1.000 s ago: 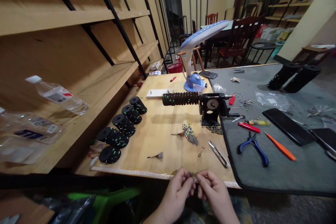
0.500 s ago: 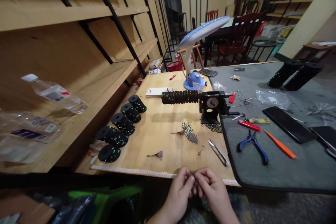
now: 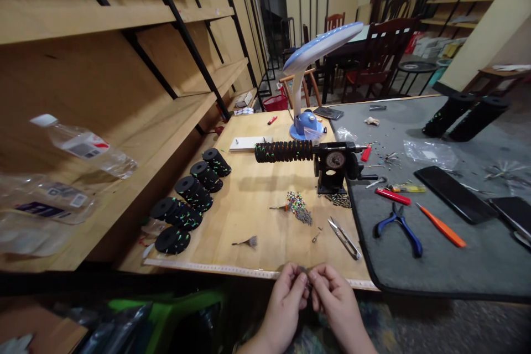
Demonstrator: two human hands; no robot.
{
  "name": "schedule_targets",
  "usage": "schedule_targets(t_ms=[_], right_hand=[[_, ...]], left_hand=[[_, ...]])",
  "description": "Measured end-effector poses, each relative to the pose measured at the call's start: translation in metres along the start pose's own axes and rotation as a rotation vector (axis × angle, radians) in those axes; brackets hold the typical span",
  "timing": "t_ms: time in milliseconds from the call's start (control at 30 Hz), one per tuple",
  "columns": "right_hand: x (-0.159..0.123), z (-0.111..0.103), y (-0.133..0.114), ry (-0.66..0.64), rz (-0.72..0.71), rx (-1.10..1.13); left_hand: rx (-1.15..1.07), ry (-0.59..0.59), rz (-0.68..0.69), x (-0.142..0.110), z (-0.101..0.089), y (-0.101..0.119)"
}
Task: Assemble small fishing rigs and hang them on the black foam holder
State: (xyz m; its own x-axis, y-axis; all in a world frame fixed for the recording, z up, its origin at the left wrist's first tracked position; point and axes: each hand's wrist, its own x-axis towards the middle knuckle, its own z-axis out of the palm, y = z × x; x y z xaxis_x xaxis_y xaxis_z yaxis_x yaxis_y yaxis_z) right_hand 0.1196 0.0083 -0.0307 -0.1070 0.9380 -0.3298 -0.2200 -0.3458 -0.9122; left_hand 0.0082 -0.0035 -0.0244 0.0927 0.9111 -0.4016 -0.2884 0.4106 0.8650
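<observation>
left hand (image 3: 286, 301) – right hand (image 3: 336, 301) | fingertips pinched together on small dark piece (image 3: 306, 272) | between both hands, at table edge (image 3: 249, 272)

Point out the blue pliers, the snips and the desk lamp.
blue pliers (image 3: 399, 226): head view, where the handles meet.
snips (image 3: 344, 239): head view, middle of the blades.
desk lamp (image 3: 306, 125): head view, on the blue base.

black spools (image 3: 188, 204) in a row, left on tabletop (image 3: 253, 199) | black winder (image 3: 332, 166) centre | blue lamp (image 3: 309, 66) far | snips (image 3: 344, 239) near | blue pliers (image 3: 398, 227) on grey mat (image 3: 456, 254), right | bottle (image 3: 83, 146) on shelf, left
</observation>
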Motion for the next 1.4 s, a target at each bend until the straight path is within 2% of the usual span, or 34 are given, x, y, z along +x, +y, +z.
schedule_targets(t_ms=[200, 467, 700, 967, 1400], right_hand=[[0.000, -0.002, 0.003, 0.010, 0.010, 0.000], [0.000, -0.001, -0.003, 0.002, -0.016, -0.010], [0.000, -0.002, 0.000, 0.033, 0.003, 0.000], [-0.004, -0.003, -0.004, 0.031, 0.044, -0.017], [-0.001, -0.007, -0.009, -0.006, 0.046, 0.003]], left_hand=[[-0.001, 0.031, 0.001, 0.000, 0.000, 0.003], [-0.088, -0.024, -0.016, 0.000, 0.001, 0.002], [-0.172, 0.011, -0.063, 0.000, 0.005, 0.003], [-0.091, 0.031, -0.052, -0.002, 0.007, 0.008], [-0.025, -0.023, -0.062, -0.002, 0.002, 0.004]])
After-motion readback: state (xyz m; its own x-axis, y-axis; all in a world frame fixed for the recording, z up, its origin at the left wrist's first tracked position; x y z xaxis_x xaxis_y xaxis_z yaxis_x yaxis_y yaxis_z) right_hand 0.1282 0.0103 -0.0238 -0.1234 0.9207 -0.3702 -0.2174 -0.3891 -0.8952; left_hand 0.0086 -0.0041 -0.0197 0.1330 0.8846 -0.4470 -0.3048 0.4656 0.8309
